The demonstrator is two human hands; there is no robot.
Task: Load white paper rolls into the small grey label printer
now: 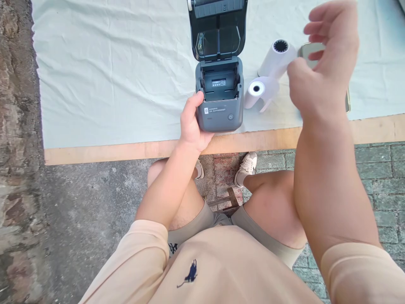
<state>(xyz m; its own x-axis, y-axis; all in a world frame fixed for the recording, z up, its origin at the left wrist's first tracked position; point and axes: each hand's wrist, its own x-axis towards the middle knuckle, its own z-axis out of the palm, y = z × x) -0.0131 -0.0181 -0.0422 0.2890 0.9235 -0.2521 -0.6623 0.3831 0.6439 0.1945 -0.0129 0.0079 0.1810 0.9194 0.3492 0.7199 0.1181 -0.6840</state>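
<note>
A dark grey label printer (220, 112) stands at the table's near edge with its lid (218, 36) swung up, so its paper bay lies bare. My left hand (193, 122) grips the printer's left side, thumb at the front corner of the bay. Over the right part of the table my right hand (327, 63) is raised, fingers apart and slightly curled, holding nothing. Beneath and left of it sit a small paper roll (253, 95) with a loose end and a larger white roll (274, 59) with a black toothed core.
Partly behind my right hand lies a flat, light-coloured object with a rounded corner (305, 50). A pale cloth (120, 84) covers the table, leaving a wooden front edge (126, 151). A rough wall (15, 126) borders the left side.
</note>
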